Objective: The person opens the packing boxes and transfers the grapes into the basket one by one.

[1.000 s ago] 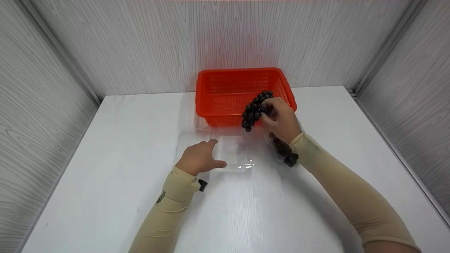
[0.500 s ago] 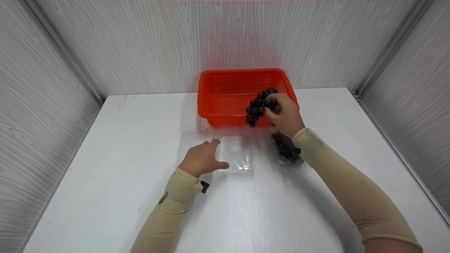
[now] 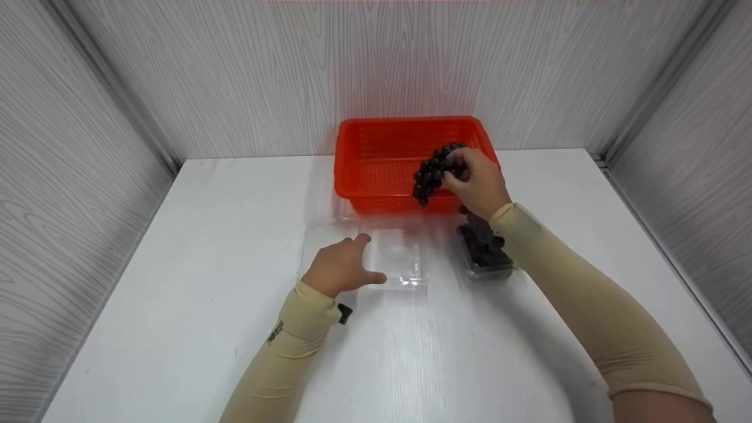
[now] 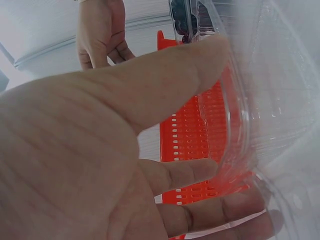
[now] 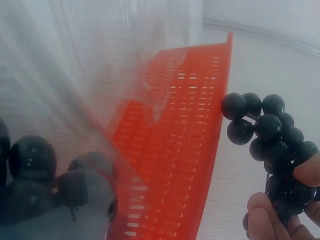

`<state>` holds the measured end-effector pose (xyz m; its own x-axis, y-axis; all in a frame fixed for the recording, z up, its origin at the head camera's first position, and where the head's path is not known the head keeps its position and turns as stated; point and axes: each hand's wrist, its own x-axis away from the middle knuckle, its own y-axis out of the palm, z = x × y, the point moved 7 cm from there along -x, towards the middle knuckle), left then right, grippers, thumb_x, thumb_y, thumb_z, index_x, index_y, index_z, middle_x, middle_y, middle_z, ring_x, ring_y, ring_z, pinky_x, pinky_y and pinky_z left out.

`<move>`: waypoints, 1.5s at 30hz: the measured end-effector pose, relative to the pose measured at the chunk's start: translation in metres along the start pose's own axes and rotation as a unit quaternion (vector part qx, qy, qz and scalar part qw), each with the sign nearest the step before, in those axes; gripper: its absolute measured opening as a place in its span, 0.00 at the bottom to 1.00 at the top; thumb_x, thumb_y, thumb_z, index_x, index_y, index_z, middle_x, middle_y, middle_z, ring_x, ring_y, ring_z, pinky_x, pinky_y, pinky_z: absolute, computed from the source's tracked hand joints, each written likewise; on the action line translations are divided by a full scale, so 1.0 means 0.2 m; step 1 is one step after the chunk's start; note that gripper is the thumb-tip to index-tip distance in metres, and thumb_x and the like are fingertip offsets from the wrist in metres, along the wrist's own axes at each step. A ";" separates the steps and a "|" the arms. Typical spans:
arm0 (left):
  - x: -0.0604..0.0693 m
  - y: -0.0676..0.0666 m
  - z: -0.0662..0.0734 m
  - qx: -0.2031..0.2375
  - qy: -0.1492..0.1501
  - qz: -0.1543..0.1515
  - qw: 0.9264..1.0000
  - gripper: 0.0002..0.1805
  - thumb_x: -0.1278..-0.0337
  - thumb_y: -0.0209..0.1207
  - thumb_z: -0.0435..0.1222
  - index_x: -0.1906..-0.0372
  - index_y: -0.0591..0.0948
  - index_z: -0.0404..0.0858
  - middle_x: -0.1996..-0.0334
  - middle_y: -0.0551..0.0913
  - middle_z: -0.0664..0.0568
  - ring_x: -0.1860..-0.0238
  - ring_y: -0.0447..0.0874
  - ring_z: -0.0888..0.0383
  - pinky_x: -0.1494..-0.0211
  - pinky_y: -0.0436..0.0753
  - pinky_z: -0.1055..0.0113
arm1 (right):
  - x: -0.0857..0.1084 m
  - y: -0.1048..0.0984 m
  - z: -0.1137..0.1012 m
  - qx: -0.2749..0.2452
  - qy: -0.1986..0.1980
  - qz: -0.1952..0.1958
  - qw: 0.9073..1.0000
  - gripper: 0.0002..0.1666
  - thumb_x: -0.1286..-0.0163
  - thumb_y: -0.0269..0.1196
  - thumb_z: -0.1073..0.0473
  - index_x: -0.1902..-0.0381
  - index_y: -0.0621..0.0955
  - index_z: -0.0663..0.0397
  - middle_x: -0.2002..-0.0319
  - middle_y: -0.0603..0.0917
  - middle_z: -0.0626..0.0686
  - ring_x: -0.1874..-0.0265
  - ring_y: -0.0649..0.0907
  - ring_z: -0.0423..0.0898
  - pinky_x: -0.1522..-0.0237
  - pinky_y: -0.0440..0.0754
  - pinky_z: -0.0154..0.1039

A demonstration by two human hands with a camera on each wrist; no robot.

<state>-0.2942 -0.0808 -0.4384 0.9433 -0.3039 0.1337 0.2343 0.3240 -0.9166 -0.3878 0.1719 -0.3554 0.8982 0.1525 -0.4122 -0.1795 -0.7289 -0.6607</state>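
Observation:
A bunch of dark grapes [image 3: 433, 173] hangs from my right hand [image 3: 479, 185], which pinches it between thumb and fingers. In the head view the bunch appears in front of the right side of a red perforated basket [image 3: 382, 202]. The right wrist view shows the grapes [image 5: 270, 127] close up beside the basket's edge. My left hand [image 3: 338, 267] lies at an open clear plastic box [image 3: 396, 249], with thumb and fingers spread. In the left wrist view its thumb and fingertips touch the plastic [image 4: 280, 100].
A second clear box [image 3: 490, 271], holding dark grapes, stands partly under the right forearm. White table surface [image 3: 247, 235] lies around these things. A grey wood-grain wall [image 3: 405, 59] rises behind the basket.
My right hand has risen and moved slightly farther back with the grapes. More of the second box shows below it. The left hand stays at the clear box.

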 end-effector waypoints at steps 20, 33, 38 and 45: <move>-0.01 0.01 0.00 0.000 -0.005 -0.007 1.000 0.48 0.47 0.73 0.57 0.26 0.70 0.39 0.42 0.84 0.42 0.46 0.85 0.46 0.38 0.81 0.51 | -0.07 0.07 0.05 -0.053 0.048 -0.042 0.997 0.20 0.25 0.65 0.57 0.39 0.79 0.55 0.46 0.81 0.55 0.54 0.77 0.50 0.46 0.82 0.46; 0.00 0.01 -0.02 0.000 -0.014 -0.008 1.000 0.48 0.47 0.72 0.57 0.25 0.69 0.39 0.40 0.83 0.42 0.45 0.85 0.46 0.38 0.81 0.50 | -0.06 0.12 0.06 -0.037 0.026 -0.089 0.995 0.23 0.25 0.63 0.59 0.34 0.79 0.55 0.40 0.79 0.58 0.54 0.81 0.52 0.46 0.83 0.50; 0.00 0.00 -0.02 -0.003 -0.014 -0.007 1.000 0.48 0.46 0.72 0.57 0.25 0.70 0.39 0.41 0.83 0.41 0.45 0.85 0.45 0.38 0.81 0.50 | -0.04 0.11 0.07 -0.057 0.035 -0.106 0.992 0.15 0.24 0.62 0.59 0.43 0.81 0.55 0.46 0.82 0.56 0.57 0.82 0.52 0.50 0.84 0.46; 0.00 0.00 -0.02 0.004 -0.012 -0.007 1.000 0.47 0.46 0.72 0.57 0.26 0.70 0.38 0.41 0.83 0.41 0.45 0.84 0.45 0.38 0.81 0.50 | 0.10 0.09 0.02 -0.015 -0.016 -0.124 0.992 0.07 0.25 0.62 0.60 0.54 0.85 0.55 0.58 0.85 0.51 0.60 0.80 0.48 0.54 0.83 0.43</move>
<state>-0.2950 -0.0849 -0.4405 0.9452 -0.2866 0.1565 0.2501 0.3274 -0.9112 -0.3750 0.1644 -0.3775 0.8996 0.3512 -0.2598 0.0584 -0.6861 -0.7252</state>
